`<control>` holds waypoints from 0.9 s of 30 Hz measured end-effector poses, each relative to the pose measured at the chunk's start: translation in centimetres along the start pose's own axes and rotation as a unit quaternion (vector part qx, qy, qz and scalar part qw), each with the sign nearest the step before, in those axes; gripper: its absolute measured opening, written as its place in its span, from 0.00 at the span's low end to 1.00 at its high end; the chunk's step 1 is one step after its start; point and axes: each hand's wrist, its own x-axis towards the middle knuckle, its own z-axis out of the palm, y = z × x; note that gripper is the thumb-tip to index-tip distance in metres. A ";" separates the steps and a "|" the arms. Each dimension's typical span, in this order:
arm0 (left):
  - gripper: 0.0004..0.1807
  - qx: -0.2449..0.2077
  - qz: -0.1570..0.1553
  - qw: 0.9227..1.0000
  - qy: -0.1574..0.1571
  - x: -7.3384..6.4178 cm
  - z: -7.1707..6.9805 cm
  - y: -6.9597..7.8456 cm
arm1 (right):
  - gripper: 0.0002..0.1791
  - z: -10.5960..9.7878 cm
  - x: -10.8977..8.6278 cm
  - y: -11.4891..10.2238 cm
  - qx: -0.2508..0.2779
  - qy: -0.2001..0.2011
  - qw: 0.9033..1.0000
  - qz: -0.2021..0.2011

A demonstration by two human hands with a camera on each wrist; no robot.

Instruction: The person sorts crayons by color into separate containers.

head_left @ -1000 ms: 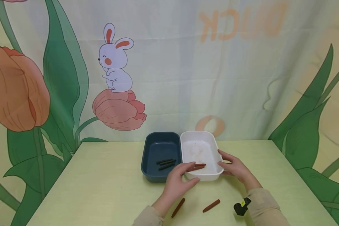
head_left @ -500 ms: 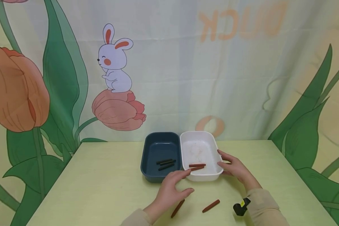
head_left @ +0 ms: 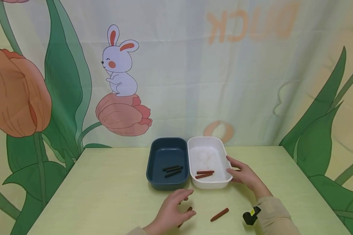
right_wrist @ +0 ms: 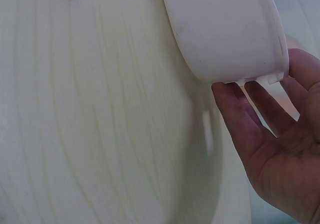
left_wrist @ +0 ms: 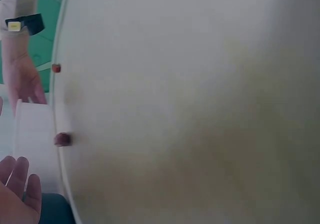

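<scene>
My left hand [head_left: 170, 212] hovers over the table just in front of the trays, thumb and fingers spread around a red-brown crayon [head_left: 190, 209] that it partly hides. Nothing shows between its fingers [left_wrist: 19, 176] in the left wrist view. A second red-brown crayon [head_left: 219, 214] lies to the right on the table. With thumb and fingers at its right edge, my right hand [head_left: 248, 178] holds the white tray [head_left: 210, 184]. Two red-brown crayons [head_left: 205, 172] rest near the front inside it. In the right wrist view the fingers [right_wrist: 232, 114] press against the tray's outside.
Directly left of the white tray stands a dark blue tray [head_left: 168, 186], with several black crayons [head_left: 173, 173] in it. A printed curtain [head_left: 176, 81] hangs behind the table [head_left: 106, 195]. A black device [head_left: 251, 216] is strapped at the right wrist.
My left hand has drawn back from the white tray's front edge, down and left to the crayon on the table, uncovering the two crayons in the tray. The right hand has stayed put.
</scene>
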 end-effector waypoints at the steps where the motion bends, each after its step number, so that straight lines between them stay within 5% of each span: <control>1: 0.32 0.002 0.001 1.000 -0.004 -0.2 0.1 -0.2 | 0.35 0.0 0.0 0.0 0.000 0.002 1.000 0.001; 14: 0.37 0.017 -0.032 0.998 -0.050 -1.8 0.2 -1.5 | 0.34 0.0 0.1 0.3 0.005 -0.003 1.000 -0.004; 27: 0.35 -0.033 -0.122 0.988 -0.084 -2.1 0.3 -1.8 | 0.36 0.0 -0.1 0.0 0.010 -0.012 1.000 -0.017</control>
